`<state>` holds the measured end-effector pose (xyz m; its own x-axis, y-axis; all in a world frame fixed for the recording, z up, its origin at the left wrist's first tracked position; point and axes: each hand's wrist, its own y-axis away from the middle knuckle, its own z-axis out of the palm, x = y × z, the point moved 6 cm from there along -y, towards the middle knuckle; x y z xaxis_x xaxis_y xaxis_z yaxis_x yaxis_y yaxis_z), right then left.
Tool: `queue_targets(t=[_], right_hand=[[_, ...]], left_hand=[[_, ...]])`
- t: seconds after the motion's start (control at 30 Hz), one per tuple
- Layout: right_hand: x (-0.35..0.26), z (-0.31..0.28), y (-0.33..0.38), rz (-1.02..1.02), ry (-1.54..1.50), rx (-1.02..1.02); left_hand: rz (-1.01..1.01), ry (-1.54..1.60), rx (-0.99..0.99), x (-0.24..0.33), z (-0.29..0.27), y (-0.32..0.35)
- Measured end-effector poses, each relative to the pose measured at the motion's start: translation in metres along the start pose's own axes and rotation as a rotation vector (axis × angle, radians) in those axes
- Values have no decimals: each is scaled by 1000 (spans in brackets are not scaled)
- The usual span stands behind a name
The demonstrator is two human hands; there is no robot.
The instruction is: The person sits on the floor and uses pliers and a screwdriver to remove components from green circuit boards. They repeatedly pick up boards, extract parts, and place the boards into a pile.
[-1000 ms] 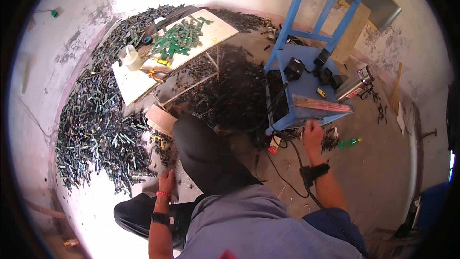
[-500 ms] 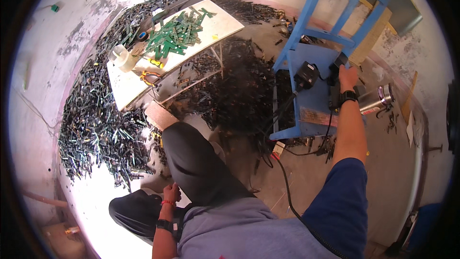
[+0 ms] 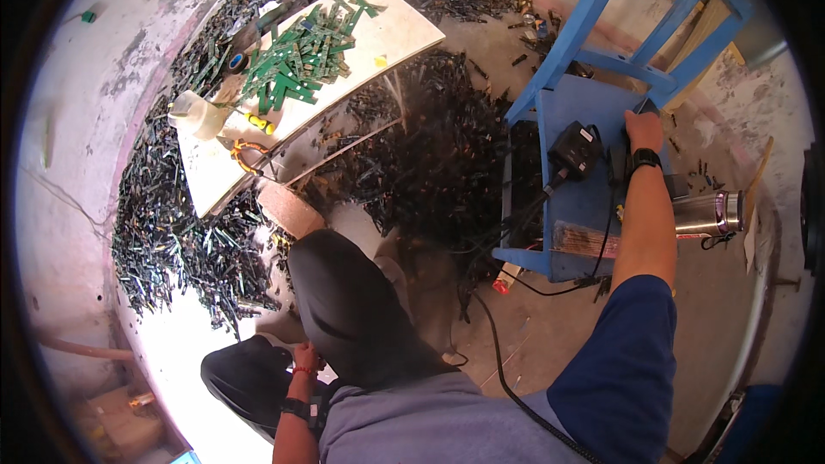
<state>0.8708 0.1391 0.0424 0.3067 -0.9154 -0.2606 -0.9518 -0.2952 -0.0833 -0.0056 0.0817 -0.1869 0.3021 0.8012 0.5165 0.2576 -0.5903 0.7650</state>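
My right arm reaches out to the blue wooden chair [image 3: 593, 103]. Over its seat, my right hand [image 3: 643, 131] is closed on a black object that shows only in part beyond the fingers, so its kind is unclear. Left of that hand, a black power adapter [image 3: 576, 150] with a cable lies on the seat. A steel flask [image 3: 706, 213] lies on its side close to my right forearm. My left hand [image 3: 307, 357] rests by my lap beside my bent knee, its fingers curled; whether anything is in them is hidden.
A low white table [image 3: 391, 17] carries a pile of green circuit boards [image 3: 301, 56], a clear plastic cup [image 3: 196, 116], a yellow-handled screwdriver [image 3: 259, 123] and orange-handled pliers [image 3: 245, 155]. Heaps of dark strips [image 3: 185, 245] cover the floor around it. A black cable [image 3: 498, 348] runs across the floor.
My right hand has moved slightly forward over the seat, still on the black object. The view has shifted, so the chair appears farther right. My left hand stays by my lap.
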Motion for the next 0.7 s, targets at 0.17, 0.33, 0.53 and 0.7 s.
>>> queue_targets(t=[0.17,0.33,0.53,0.7], right_hand=[[-6,2,2,-118,118,135],[9,-22,9,15,-303,27],[61,-59,34,-65,-1012,363],[93,-57,89,-44,-1181,151]], left_hand=[[46,35,0,-6,7,-10],[73,35,-18,-4,7,-16],[126,27,-66,-5,9,-30],[196,39,-147,-12,19,-52]])
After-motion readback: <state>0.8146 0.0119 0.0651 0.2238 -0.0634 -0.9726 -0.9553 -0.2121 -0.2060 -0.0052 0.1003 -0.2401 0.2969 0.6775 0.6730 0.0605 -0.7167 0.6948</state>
